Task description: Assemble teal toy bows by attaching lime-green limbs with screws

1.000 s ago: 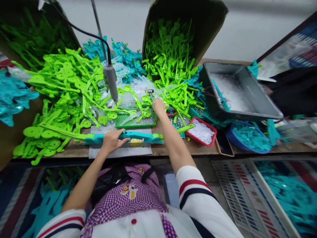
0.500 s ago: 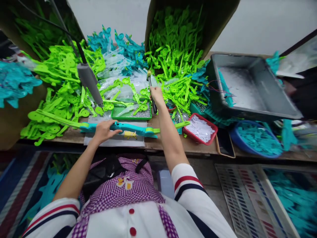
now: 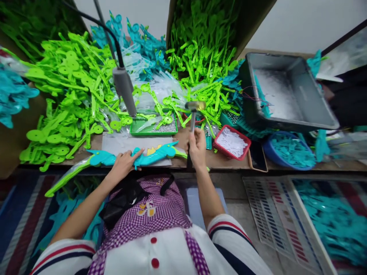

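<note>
A long turquoise plastic toy part (image 3: 157,154) with bright green ends lies across a pale sheet (image 3: 113,142) at the bench's front edge. My left hand (image 3: 124,163) grips its middle, thumb and fingers over the turquoise body. The left green arm (image 3: 67,177) bends down past the bench edge. On the right, my right hand (image 3: 197,148) is closed around the handle of a hammer (image 3: 194,110), its head raised and pointing away from me. The hammer is apart from the toy part. Beyond the sheet sits a green tray (image 3: 143,130) with small metal pieces in it.
Heaps of green plastic parts (image 3: 67,84) cover the back and left. A grey tool (image 3: 124,89) hangs above them. To the right are a red basket (image 3: 246,147) of white strips, a phone-like dark object (image 3: 258,156), a blue bowl (image 3: 268,147) and a grey bin (image 3: 301,124).
The hammer has come right and nearer to me, its head turned sideways. The turquoise part has shifted toward me, its left green arm now angled downward. My left hand still holds it.
</note>
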{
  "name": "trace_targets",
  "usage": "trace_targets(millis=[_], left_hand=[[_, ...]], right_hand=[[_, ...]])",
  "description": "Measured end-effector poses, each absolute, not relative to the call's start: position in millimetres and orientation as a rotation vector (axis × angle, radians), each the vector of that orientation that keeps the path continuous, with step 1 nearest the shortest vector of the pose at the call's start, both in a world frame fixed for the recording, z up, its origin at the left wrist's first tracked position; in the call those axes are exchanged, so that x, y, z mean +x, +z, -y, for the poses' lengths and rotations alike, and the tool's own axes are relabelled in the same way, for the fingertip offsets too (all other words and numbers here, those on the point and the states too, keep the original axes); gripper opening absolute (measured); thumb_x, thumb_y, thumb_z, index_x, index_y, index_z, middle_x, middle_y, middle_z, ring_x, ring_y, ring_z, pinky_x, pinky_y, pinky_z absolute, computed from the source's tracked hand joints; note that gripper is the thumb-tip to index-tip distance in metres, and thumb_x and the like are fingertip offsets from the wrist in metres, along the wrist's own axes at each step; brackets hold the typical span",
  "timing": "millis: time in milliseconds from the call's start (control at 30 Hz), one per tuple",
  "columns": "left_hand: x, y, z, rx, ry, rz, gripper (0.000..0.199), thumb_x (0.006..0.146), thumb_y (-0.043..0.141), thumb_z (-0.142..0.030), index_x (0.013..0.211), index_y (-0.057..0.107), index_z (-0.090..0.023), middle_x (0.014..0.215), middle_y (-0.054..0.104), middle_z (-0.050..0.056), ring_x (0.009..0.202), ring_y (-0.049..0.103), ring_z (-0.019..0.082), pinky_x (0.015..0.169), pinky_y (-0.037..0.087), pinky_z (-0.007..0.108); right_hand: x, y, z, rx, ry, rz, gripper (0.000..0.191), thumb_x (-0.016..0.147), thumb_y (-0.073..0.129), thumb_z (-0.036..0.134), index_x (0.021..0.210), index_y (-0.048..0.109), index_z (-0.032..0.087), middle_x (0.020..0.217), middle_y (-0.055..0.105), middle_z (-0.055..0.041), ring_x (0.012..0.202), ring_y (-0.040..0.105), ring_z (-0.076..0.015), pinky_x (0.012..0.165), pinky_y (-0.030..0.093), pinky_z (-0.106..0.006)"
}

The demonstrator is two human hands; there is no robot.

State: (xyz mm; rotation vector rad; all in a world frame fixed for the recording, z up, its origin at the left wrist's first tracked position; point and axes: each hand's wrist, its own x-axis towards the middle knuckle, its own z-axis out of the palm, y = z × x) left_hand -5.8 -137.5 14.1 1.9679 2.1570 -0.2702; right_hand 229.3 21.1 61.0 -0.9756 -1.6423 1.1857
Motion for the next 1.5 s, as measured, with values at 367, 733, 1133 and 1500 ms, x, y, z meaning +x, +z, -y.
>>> trace_targets(millis=[367, 733, 1133, 1500], left_hand=[[-53.9, 27.8, 116.9, 2.18, -0.527, -1.718, 0.075, 0.09, 0.06, -0.034, 0.153, 0.019, -0.04, 0.109, 0.051, 0.011, 0.098, 0.057, 0.028, 0.081, 0.044, 0.036], [-74.8, 15.2, 116.1, 2.218, -0.449, -1.54, 0.06, 0.097, 0.043, -0.038, 0.152, 0.021, -0.042, 0.114, 0.046, 0.01, 0.099, 0.06, 0.025, 0.075, 0.049, 0.029], [-76.6, 7.0, 115.0, 2.159, -0.363, -1.557, 0.059, 0.095, 0.045, -0.036, 0.151, 0.026, -0.042, 0.117, 0.047, 0.01, 0.095, 0.063, 0.024, 0.08, 0.05, 0.033], [-80.0, -7.6, 119.7, 2.144, -0.326, -1.591, 0.061, 0.094, 0.046, -0.033, 0.151, 0.025, -0.044, 0.113, 0.045, 0.009, 0.092, 0.064, 0.024, 0.077, 0.05, 0.032]], right_hand=[[241.2, -10.7, 116.9, -1.757, 1.105, 1.724, 0.041, 0.091, 0.036, 0.05, 0.111, 0.054, 0.02, 0.067, 0.061, 0.0012, 0.059, 0.058, -0.0172, 0.058, 0.044, -0.027], [248.5, -4.6, 94.3, -1.858, 0.891, 2.035, 0.043, 0.094, 0.028, 0.045, 0.11, 0.059, 0.021, 0.071, 0.066, -0.0039, 0.066, 0.065, -0.022, 0.063, 0.042, -0.027], [245.2, -0.5, 91.2, -1.804, 0.943, 1.76, 0.048, 0.094, 0.027, 0.053, 0.102, 0.061, 0.021, 0.06, 0.054, 0.002, 0.054, 0.053, -0.0163, 0.056, 0.038, -0.024], [255.3, -3.9, 81.4, -1.931, 0.92, 1.846, 0.044, 0.094, 0.032, 0.051, 0.1, 0.063, 0.021, 0.065, 0.059, -0.0017, 0.06, 0.056, -0.0188, 0.061, 0.036, -0.026]])
